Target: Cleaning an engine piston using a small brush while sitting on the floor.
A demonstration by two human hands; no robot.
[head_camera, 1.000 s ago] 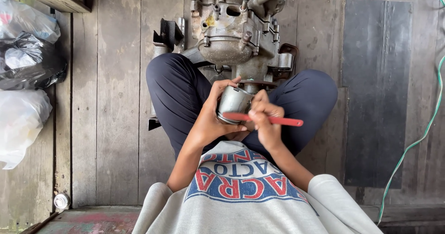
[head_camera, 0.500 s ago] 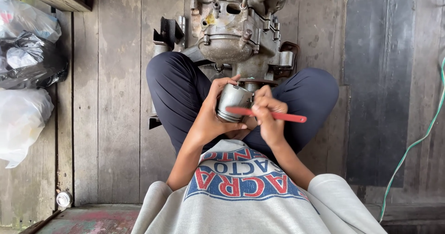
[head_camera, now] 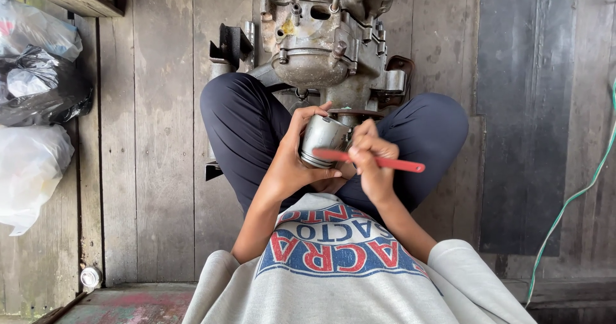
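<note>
- Engine block stands on the floor before the crossed legs.
- Piston sits between engine block and chest.
- Bags lie far left; cable far right.

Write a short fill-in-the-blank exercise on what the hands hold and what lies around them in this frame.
1. The left hand grips a metal ____.
2. The right hand holds a thin ____ tool across it.
3. The engine stands on a ____ floor.
4. Plastic bags lie on the person's ____ side.

Missing words: piston; red; wooden; left
</note>
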